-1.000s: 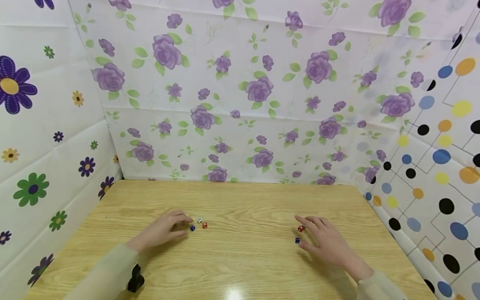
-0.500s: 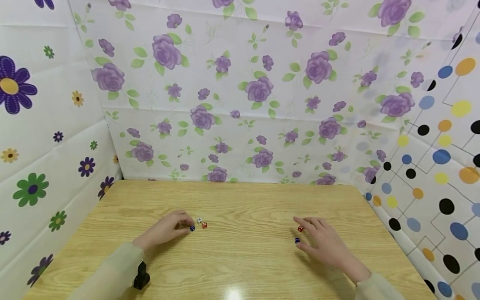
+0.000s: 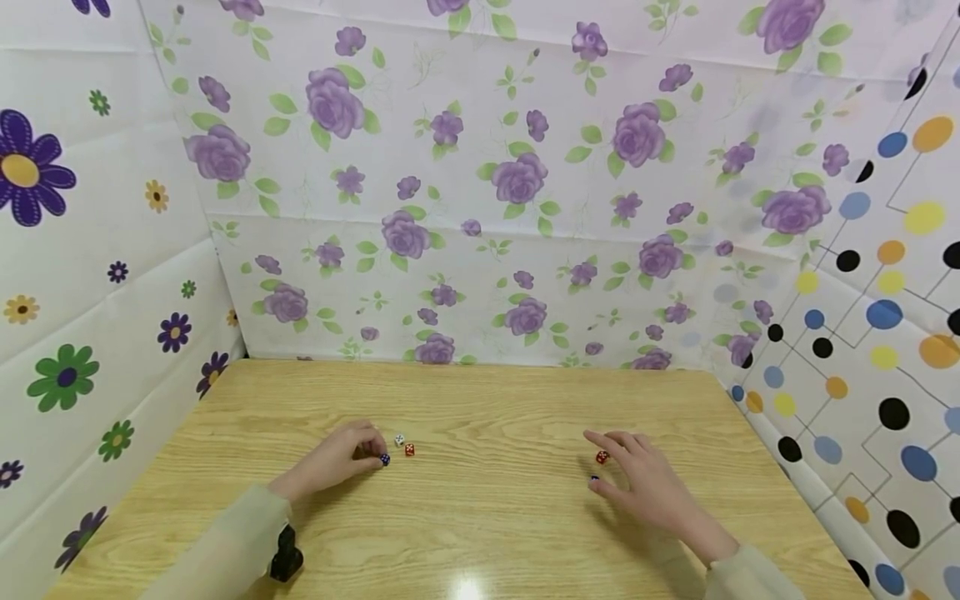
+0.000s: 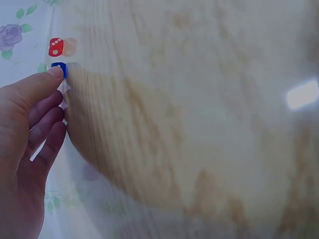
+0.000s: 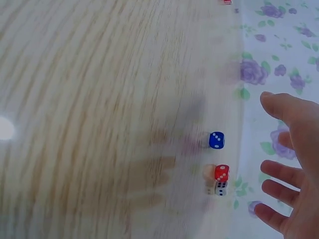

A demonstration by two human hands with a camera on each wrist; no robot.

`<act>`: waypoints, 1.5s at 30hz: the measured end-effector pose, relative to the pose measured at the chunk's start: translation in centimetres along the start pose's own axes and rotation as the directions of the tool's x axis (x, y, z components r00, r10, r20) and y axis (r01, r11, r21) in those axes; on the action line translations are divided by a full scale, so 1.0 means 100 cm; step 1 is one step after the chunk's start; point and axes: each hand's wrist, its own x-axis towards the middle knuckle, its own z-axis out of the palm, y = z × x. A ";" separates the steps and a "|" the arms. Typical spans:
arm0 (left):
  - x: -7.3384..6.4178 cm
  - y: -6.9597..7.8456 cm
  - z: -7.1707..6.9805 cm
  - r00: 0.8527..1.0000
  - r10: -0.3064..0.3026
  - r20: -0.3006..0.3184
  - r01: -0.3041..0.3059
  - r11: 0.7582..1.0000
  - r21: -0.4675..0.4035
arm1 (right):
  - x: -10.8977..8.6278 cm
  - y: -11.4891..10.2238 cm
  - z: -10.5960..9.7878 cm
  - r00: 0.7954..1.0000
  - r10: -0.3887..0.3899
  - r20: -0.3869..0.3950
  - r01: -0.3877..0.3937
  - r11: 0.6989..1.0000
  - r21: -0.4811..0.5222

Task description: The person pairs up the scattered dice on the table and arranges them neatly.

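My left hand [image 3: 337, 457] pinches a blue die [image 3: 385, 459] with white dots at the table's left side. In the left wrist view the thumb lies over this blue die [image 4: 60, 68]. Just beyond it sit a white die [image 3: 399, 439] and a red die [image 3: 409, 450]. On the right, my right hand [image 3: 651, 490] hovers with fingers spread, holding nothing. Near its fingertips are another red die [image 3: 602, 457] and another blue die [image 3: 593, 479], partly covered by the thumb. The right wrist view also shows a second white die [image 5: 221, 188] beside the red one, hidden in the head view.
The wooden table [image 3: 480, 517] has a glossy top that reflects a light near its front. Patterned cloth walls [image 3: 517, 250] stand around its back and sides. A black device [image 3: 286, 557] is strapped at the left wrist.
My left hand's thumb and fingers have closed onto the blue die, which has turned a little. The right hand has drifted slightly left, its thumb now covering more of its blue die.
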 end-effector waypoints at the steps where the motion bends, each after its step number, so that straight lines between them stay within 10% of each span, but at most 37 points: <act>1: 0.000 0.001 0.001 1.000 -0.003 -0.003 0.003 1.000 -0.002 | 0.000 -0.001 0.000 1.000 -0.004 -0.009 0.004 1.000 0.004; 45: 0.023 0.065 0.057 0.999 0.042 -0.010 -0.041 0.998 0.044 | 0.022 -0.056 0.021 0.999 -0.051 -0.010 0.052 0.986 0.155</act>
